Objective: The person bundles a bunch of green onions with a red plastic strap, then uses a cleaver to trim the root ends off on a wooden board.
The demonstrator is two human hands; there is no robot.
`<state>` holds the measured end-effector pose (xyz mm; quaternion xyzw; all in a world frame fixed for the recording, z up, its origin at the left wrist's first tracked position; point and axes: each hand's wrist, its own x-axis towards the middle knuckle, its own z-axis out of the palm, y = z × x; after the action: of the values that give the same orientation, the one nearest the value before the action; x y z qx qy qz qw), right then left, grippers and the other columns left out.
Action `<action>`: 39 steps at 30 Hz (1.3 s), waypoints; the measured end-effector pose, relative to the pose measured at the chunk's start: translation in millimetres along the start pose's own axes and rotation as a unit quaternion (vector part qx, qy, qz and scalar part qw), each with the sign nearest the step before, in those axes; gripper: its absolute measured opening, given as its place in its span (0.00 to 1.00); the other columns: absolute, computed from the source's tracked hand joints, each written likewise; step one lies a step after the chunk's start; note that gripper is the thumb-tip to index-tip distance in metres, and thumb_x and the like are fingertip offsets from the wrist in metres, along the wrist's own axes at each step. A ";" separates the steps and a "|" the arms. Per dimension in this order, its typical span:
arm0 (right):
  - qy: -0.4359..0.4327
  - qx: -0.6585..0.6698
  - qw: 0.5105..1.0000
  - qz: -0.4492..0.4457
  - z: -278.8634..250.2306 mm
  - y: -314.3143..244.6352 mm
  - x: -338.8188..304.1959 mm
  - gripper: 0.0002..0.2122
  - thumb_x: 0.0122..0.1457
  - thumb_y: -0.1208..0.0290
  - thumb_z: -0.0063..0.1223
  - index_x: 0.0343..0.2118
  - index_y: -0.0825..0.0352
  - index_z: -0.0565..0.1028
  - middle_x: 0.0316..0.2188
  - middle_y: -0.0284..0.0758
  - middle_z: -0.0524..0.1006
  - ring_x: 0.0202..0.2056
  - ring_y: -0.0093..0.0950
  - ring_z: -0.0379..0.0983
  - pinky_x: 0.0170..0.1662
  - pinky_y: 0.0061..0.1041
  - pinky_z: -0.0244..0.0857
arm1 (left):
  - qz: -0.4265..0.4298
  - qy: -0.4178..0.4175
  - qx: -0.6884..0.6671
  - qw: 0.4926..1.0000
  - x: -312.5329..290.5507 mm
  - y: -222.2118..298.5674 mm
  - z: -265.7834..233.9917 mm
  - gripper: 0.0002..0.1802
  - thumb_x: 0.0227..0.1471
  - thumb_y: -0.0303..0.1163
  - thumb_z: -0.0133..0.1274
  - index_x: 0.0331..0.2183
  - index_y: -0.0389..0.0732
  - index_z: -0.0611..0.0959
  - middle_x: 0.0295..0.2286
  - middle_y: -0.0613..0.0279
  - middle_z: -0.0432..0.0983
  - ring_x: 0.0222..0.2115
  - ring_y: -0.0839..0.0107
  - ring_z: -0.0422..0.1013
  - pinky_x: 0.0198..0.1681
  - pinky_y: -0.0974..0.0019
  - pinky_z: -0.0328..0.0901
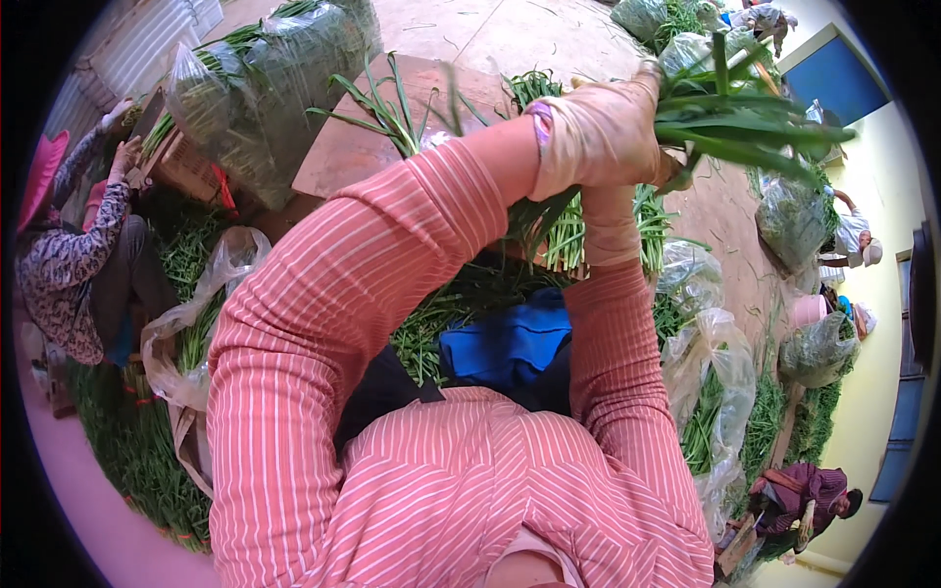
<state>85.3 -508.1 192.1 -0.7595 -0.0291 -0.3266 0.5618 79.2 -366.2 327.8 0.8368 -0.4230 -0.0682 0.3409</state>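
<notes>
My left hand, in a pale, stained glove, is closed on a bunch of long green leafy stalks. The leaves stick out to the right and look blurred. My right hand comes up from below in a similar glove, and its fingers are hidden behind the left one. Darker leaves hang under my left wrist. Upright pale-stemmed stalks stand just below my hands. Beyond my left forearm, a few loose stalks lie on a brown board.
A plastic-wrapped bale of greens stands far left. Clear plastic bags of greens lie at right, and another bag is at left. Blue cloth lies by my lap. A co-worker sits left; another person works lower right.
</notes>
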 end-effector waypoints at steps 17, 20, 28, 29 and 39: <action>0.032 0.376 0.925 0.037 -45.6 -108.9 -55.9 0.08 0.58 0.69 0.47 0.29 0.69 0.73 0.28 0.35 0.72 0.33 0.29 0.68 0.47 0.36 0.64 | -0.157 -0.093 0.044 0.982 -110.6 -97.7 86.6 0.62 0.37 0.42 0.63 0.62 0.39 0.40 0.55 0.33 0.52 0.52 0.46 0.60 0.54 0.56 0.57; 0.038 0.345 0.938 0.016 -51.0 -123.6 -63.7 0.07 0.58 0.69 0.47 0.30 0.68 0.72 0.28 0.34 0.71 0.33 0.29 0.67 0.47 0.36 0.62 | -0.325 -0.143 -0.092 0.930 -119.3 -133.5 122.2 0.49 0.44 0.30 0.51 0.61 0.37 0.42 0.45 0.33 0.68 0.40 0.49 0.73 0.44 0.59 0.66; 0.060 0.516 0.854 0.020 -117.7 -110.3 -52.5 0.08 0.60 0.69 0.46 0.35 0.68 0.69 0.26 0.30 0.67 0.30 0.25 0.64 0.45 0.31 0.61 | -0.341 -0.235 0.083 0.907 -179.4 -234.5 172.9 0.17 0.50 0.32 0.43 0.41 0.42 0.80 0.39 0.47 0.76 0.42 0.52 0.72 0.46 0.55 0.66; 0.095 0.509 0.855 0.019 -126.7 -112.1 -52.9 0.06 0.59 0.69 0.46 0.31 0.67 0.68 0.24 0.29 0.68 0.29 0.24 0.65 0.45 0.29 0.62 | -0.344 -0.294 0.111 0.885 -177.9 -225.6 163.2 0.19 0.50 0.35 0.45 0.44 0.42 0.79 0.40 0.47 0.75 0.44 0.53 0.71 0.48 0.56 0.65; 0.011 0.662 0.749 -0.030 -140.0 -106.1 -71.5 0.10 0.57 0.74 0.48 0.20 0.57 0.66 0.22 0.23 0.65 0.29 0.18 0.64 0.43 0.24 0.60 | -0.034 -0.020 -0.255 0.966 -124.0 -159.2 95.8 0.26 0.56 0.52 0.45 0.37 0.35 0.79 0.28 0.50 0.73 0.31 0.64 0.68 0.39 0.61 0.63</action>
<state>-79.4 -568.2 264.5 -0.1919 -0.2545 -0.2502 0.9142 67.5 -256.6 133.5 0.7345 -0.3701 -0.2021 0.5317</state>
